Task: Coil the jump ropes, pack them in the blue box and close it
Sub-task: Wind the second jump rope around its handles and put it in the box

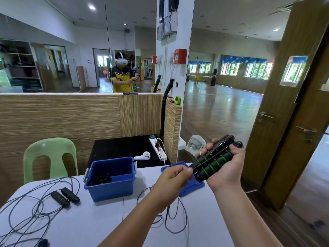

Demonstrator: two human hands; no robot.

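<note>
Two foam-gripped jump-rope handles (212, 158), long axes parallel and slanting up-right, are clasped in the right hand (226, 166), while the rope (175, 216) is pinched by the left fingers (185, 172) just below-left of the handle ends, the open blue box (111, 177) lying farther left.

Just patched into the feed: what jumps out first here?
Both hands at centre right: the right hand grips a pair of black, green-ringed handles, the left hand pinching their cord. The open blue box sits mid-table, and another rope sprawls uncoiled at left.
</note>
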